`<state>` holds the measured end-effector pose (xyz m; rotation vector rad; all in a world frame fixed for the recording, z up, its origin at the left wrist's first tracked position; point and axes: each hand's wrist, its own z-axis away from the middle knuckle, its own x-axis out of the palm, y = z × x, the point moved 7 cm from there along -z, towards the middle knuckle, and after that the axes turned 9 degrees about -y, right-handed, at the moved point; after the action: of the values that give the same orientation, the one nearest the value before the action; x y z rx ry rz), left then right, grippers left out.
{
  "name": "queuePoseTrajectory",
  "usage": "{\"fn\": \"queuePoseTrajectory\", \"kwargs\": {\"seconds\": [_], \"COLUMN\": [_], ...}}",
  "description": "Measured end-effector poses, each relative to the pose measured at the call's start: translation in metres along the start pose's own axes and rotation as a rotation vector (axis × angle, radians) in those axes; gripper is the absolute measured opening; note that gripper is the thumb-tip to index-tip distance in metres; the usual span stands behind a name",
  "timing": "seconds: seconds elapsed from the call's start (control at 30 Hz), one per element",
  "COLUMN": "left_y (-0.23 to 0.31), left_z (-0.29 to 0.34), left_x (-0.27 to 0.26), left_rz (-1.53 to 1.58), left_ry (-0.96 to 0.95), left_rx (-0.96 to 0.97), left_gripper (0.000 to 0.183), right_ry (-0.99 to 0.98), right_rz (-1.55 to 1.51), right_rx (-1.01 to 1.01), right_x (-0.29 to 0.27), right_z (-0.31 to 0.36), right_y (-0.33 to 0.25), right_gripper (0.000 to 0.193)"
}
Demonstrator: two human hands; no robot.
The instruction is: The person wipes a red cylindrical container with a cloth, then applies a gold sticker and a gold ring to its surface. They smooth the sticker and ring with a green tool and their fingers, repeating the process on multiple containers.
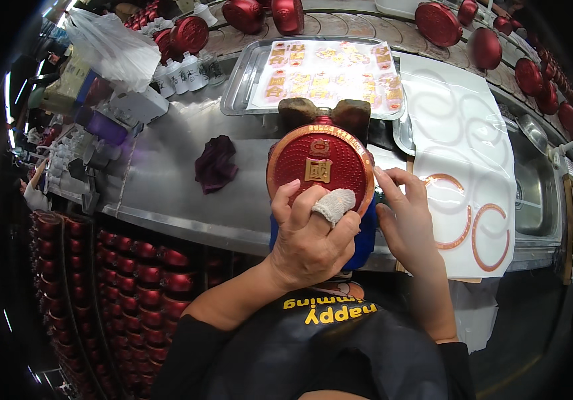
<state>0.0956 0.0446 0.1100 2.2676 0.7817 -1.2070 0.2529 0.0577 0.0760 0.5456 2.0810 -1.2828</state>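
Observation:
A round red bottle (293,153) with a dotted face, raised gold emblem and character sits tilted toward me in front of a dark two-pronged holder (352,119). A copper-coloured printed strip (275,155) runs around its rim. My left hand (310,243) bends over the lower part of the face, fingers pressed on it; one finger wears a white knitted finger cover (334,205). Straight fingers of my right hand (406,223) touch the right rim, with the thumb apart below. The lower rim is hidden by my left hand. Something blue (364,250) shows beneath the bottle.
A metal tray (233,87) of gold and red stickers lies behind the holder. To the right, a white backing sheet (456,173) carries curved copper strips. A dark red cloth (216,165) lies left; a sink (533,207) is far right. Red bottles (146,273) fill the lower left.

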Motion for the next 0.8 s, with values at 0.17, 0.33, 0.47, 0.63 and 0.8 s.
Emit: {"fn": "queuePoseTrajectory", "kwargs": {"seconds": [0.17, 0.33, 0.47, 0.63, 0.8], "left_y": [-0.001, 0.004, 0.005, 0.005, 0.005], "left_z": [0.000, 0.000, 0.000, 0.000, -0.001], "left_x": [0.002, 0.003, 0.007, 0.015, 0.007], "left_rz": [0.000, 0.014, -0.047, -0.094, -0.122], "left_ry": [-0.002, 0.014, 0.065, 0.048, 0.065], "left_rx": [-0.021, -0.005, -0.055, -0.082, -0.008], "left_gripper": [0.022, 0.022, 0.028, 0.036, 0.033], "right_ry": [0.039, 0.095, 0.109, 0.119, 0.112], "right_rz": [0.044, -0.016, -0.003, -0.045, -0.051], "right_rx": [-0.045, -0.068, -0.094, -0.099, -0.102], "right_x": [0.003, 0.002, 0.001, 0.002, 0.001], "right_z": [0.002, 0.005, 0.005, 0.006, 0.006], "right_y": [0.002, 0.004, 0.004, 0.004, 0.004], "right_gripper": [0.060, 0.055, 0.053, 0.053, 0.054]}}
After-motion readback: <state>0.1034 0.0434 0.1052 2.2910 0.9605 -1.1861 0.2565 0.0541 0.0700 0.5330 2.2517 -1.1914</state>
